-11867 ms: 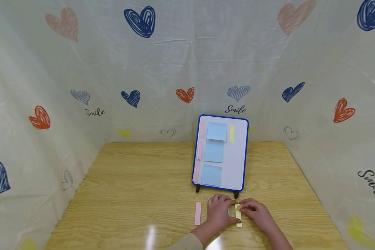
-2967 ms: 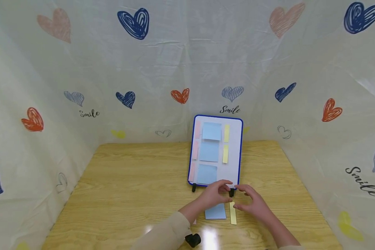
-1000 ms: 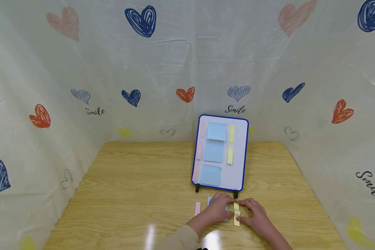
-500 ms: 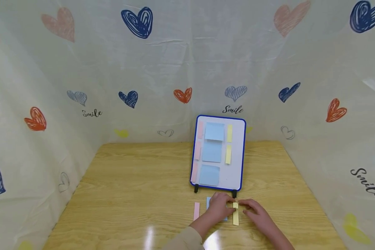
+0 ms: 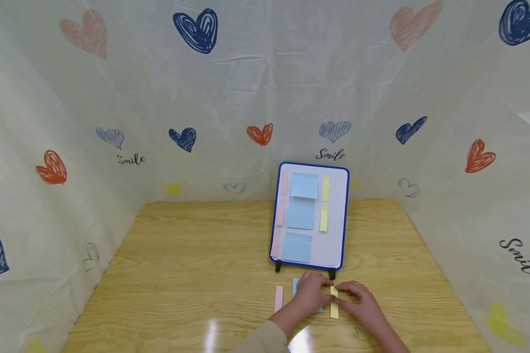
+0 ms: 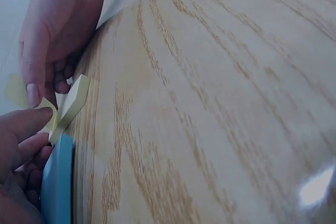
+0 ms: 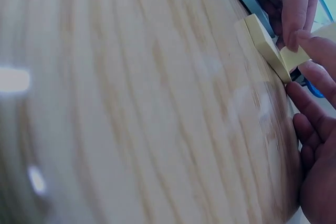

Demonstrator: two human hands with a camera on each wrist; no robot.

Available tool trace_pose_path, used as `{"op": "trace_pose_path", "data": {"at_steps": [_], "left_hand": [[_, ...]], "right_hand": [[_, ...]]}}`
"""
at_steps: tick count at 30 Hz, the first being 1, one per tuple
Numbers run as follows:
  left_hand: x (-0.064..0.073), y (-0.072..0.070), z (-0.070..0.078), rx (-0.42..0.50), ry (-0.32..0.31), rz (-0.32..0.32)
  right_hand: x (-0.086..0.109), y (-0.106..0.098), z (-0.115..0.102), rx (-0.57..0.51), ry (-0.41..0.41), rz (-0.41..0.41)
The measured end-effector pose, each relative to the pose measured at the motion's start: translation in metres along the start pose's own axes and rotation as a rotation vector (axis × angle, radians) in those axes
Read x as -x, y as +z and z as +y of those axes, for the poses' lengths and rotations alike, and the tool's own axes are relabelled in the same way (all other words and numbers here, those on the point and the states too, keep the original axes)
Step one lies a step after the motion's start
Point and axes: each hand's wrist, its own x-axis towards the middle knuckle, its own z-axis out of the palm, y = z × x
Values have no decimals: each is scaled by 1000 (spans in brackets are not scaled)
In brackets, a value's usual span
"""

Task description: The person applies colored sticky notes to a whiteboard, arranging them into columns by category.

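Note:
A narrow yellow sticky note pad [image 5: 334,311] lies on the table below the whiteboard [image 5: 331,240], its top sheet bent up. My left hand [image 5: 309,293] reaches over a blue sticky note pad [image 5: 295,286] and pinches the lifted yellow sheet [image 7: 295,57] between thumb and finger. From the other side, my right hand [image 5: 363,307] pinches the same sheet, fingertips close to the left ones. In the left wrist view the sheet curls up off the yellow block [image 6: 76,98]. Most of the blue pad is hidden under the left hand.
A pink sticky note pad [image 5: 278,297] lies left of the blue one, partly behind the left forearm. The board stands on black feet [image 5: 332,273] and bears pink strips [image 5: 280,212], blue squares [image 5: 298,247] and yellow strips [image 5: 324,217]. A heart-printed curtain [image 5: 229,88] surrounds the table.
A second yellow strip has appeared on the board since the oldest frame. Over the last half second my right hand has moved slightly left, its thumb closing in on the lifted yellow sheet.

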Motion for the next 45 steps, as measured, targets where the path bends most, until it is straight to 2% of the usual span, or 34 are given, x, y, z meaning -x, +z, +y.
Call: {"op": "trace_pose_path", "data": {"at_steps": [5, 11, 16, 19, 32, 45], "left_hand": [[-2, 2, 1, -22, -17, -5], [-2, 4, 0, -28, -24, -9], [0, 3, -2, -8, -29, -10], [1, 3, -3, -12, -16, -1], [-1, 4, -4, -8, -16, -8], [-1, 5, -5, -14, -11, 6]], "right_hand": [[-1, 5, -2, 19, 3, 57], [-2, 7, -5, 72, 172, 70], [-2, 6, -6, 19, 300, 31], [-1, 5, -6, 2, 345, 13], [-2, 1, -9, -76, 439, 13], [-3, 2, -9, -39, 407, 16]]}}
